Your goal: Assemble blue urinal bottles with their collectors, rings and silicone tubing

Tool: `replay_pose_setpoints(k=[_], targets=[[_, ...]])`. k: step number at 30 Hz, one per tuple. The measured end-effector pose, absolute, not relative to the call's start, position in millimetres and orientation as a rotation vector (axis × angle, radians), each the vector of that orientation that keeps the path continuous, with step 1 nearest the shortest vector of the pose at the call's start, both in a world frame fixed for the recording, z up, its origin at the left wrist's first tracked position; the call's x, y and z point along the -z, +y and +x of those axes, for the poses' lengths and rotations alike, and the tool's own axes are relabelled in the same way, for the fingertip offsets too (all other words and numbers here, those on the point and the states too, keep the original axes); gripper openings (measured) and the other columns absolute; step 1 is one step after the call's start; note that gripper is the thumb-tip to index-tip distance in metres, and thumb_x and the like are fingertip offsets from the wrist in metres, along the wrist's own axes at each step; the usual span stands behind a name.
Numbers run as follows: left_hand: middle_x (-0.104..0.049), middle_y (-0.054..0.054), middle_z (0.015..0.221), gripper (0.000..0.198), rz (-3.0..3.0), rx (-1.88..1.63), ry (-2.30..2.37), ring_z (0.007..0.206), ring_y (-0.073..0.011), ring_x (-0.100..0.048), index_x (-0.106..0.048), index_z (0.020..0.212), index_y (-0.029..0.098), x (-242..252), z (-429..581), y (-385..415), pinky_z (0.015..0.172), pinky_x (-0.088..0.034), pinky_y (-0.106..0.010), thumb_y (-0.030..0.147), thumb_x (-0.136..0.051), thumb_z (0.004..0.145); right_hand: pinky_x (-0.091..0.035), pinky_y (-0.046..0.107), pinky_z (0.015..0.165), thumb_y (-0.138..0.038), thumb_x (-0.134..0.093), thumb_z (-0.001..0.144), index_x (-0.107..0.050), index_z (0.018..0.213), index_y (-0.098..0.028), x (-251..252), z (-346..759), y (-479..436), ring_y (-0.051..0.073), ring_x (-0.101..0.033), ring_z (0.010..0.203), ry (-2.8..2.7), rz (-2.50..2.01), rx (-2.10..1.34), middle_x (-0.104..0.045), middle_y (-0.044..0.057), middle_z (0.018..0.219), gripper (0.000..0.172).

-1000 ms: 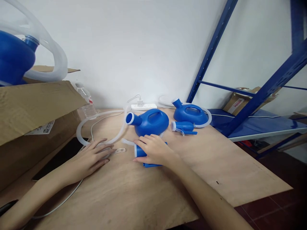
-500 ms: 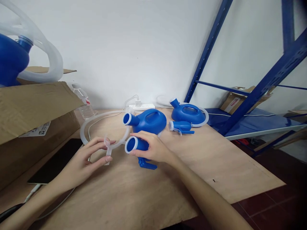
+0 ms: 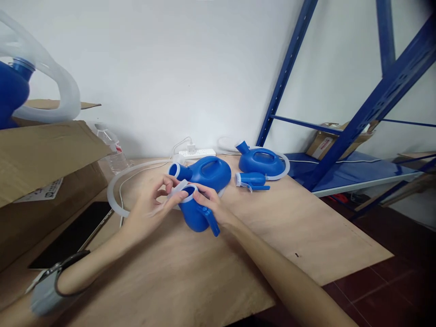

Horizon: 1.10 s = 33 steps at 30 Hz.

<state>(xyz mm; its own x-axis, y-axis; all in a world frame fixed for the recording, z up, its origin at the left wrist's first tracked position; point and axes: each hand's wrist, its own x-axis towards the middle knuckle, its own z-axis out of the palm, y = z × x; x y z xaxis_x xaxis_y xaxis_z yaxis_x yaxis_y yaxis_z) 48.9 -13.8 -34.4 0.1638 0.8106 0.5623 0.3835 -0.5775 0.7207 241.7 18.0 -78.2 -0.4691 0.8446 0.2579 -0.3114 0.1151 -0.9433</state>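
My right hand (image 3: 216, 204) grips a small blue plastic urinal funnel (image 3: 194, 217), fingers near its pale rim. The funnel is tilted, its round mouth facing up and its blue handle pointing down to the right. My left hand (image 3: 155, 195) pinches a translucent white plastic cap with a strap (image 3: 177, 186) at the left edge of that mouth. Whether the cap is seated on the rim cannot be told. Just behind stands a blue urinal bottle (image 3: 213, 175) with an open, white-rimmed neck. Its translucent hose (image 3: 114, 187) curves round to the left.
Farther right are another blue urinal bottle (image 3: 260, 162) with its hose and a capped blue funnel (image 3: 254, 179). On the left sit a cardboard box (image 3: 44, 159), a black tablet (image 3: 73, 236) and a clear water bottle (image 3: 114, 150). A white power strip (image 3: 200, 153) lies along the wall; blue shelving (image 3: 354, 170) stands right.
My left hand has moved right, bringing the translucent cap to the funnel's mouth. The funnel has turned from facing left to facing upward in my right hand. The view has shifted slightly.
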Motion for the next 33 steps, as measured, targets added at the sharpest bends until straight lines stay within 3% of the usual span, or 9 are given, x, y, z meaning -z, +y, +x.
replay_pose_setpoints(k=[5, 11, 16, 23, 29, 33], targets=[[-0.074, -0.006, 0.112, 0.035, 2.35, -1.325, 1.14, 0.101, -0.0233, -0.071, -0.064, 0.106, 0.023, 35.2, 57.6, -11.8, 0.081, -0.06, -0.036, 0.049, -0.079, 0.087, -0.049, 0.037, 0.108, -0.061, -0.079, 0.085, -0.074, 0.126, -0.025, 85.9, 237.5, 19.6, 0.026, -0.066, 0.122, -1.341, -0.546, -1.52, -0.075, 0.005, 0.122, 0.055], [-0.071, -0.011, 0.134, 0.041, 2.634, -1.236, 1.039, 0.121, -0.0276, -0.068, -0.067, 0.131, 0.024, 35.6, 49.7, -6.5, 0.101, -0.057, -0.043, 0.045, -0.07, 0.097, -0.047, 0.035, 0.11, -0.061, -0.076, 0.088, -0.071, 0.13, -0.028, 87.7, 236.3, 20.8, 0.024, -0.066, 0.121, -1.352, -0.504, -1.45, -0.074, 0.004, 0.124, 0.054], [-0.068, -0.012, 0.134, 0.042, 2.731, -1.152, 0.977, 0.125, -0.0295, -0.064, -0.064, 0.14, 0.023, 37.8, 47.0, -4.6, 0.105, -0.054, -0.048, 0.039, -0.064, 0.101, -0.048, 0.036, 0.109, -0.066, -0.07, 0.091, -0.074, 0.125, -0.029, 82.0, 236.5, 14.9, 0.024, -0.066, 0.12, -1.397, -0.509, -1.384, -0.073, 0.003, 0.123, 0.05], [-0.066, -0.011, 0.132, 0.046, 2.67, -1.167, 0.954, 0.12, -0.027, -0.067, -0.062, 0.144, 0.027, 43.3, 47.2, -2.7, 0.096, -0.06, -0.041, 0.043, -0.065, 0.101, -0.047, 0.036, 0.11, -0.074, -0.06, 0.093, -0.074, 0.122, -0.028, 83.7, 236.5, 14.0, 0.025, -0.065, 0.119, -1.365, -0.574, -1.378, -0.074, 0.004, 0.123, 0.057], [-0.076, -0.009, 0.126, 0.052, 2.604, -1.395, 1.053, 0.114, -0.028, -0.074, -0.066, 0.137, 0.027, 53.6, 49.2, -1.9, 0.096, -0.062, -0.044, 0.054, -0.073, 0.093, -0.046, 0.037, 0.11, -0.062, -0.061, 0.097, -0.07, 0.13, -0.031, 81.2, 241.6, 13.7, 0.024, -0.063, 0.124, -1.414, -0.564, -1.345, -0.07, 0.002, 0.132, 0.046], [-0.078, -0.009, 0.125, 0.047, 2.65, -1.453, 1.102, 0.113, -0.0289, -0.076, -0.068, 0.134, 0.025, 56.6, 51.6, -5.5, 0.099, -0.063, -0.047, 0.051, -0.072, 0.095, -0.044, 0.039, 0.114, -0.058, -0.061, 0.098, -0.071, 0.126, -0.032, 79.3, 242.3, 12.1, 0.025, -0.06, 0.13, -1.416, -0.56, -1.32, -0.069, 0.001, 0.134, 0.04]])
